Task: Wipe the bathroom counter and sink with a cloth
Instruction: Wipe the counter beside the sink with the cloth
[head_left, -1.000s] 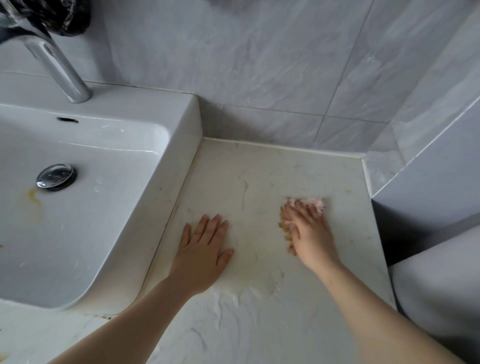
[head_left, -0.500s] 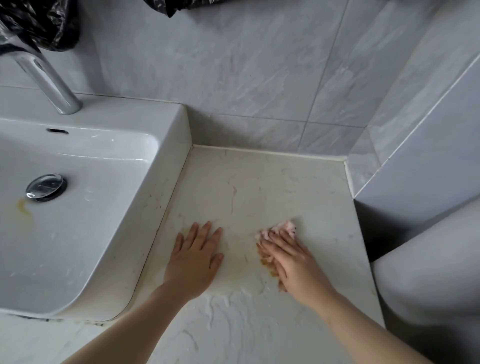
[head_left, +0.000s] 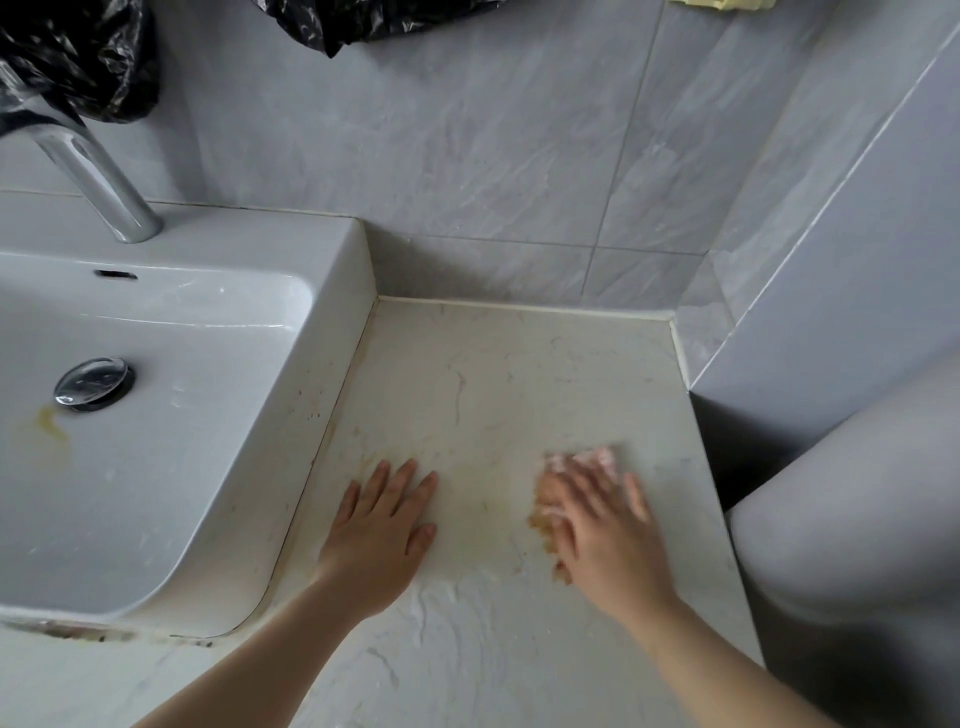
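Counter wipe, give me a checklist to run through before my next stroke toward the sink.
1. Grip: ok, right hand presses the cloth onto the counter.
2. Path to the sink: not ok, left hand rests flat in the way.
3. Surface between the hands: not ok, yellowish smear.
4. Cleanness of the cloth: not ok, brown along its left edge.
5. Basin: not ok, yellow stain by the drain.
6. Pressure: cannot tell, right hand is blurred.

sink (head_left: 291, 244): glossy white ceramic
faucet (head_left: 98, 182): polished metal
counter (head_left: 519, 374): matt veined stone, stained
cloth (head_left: 582, 460): pink, fuzzy
wall tiles (head_left: 467, 156): grey, smooth
bag (head_left: 78, 57): black crinkled plastic
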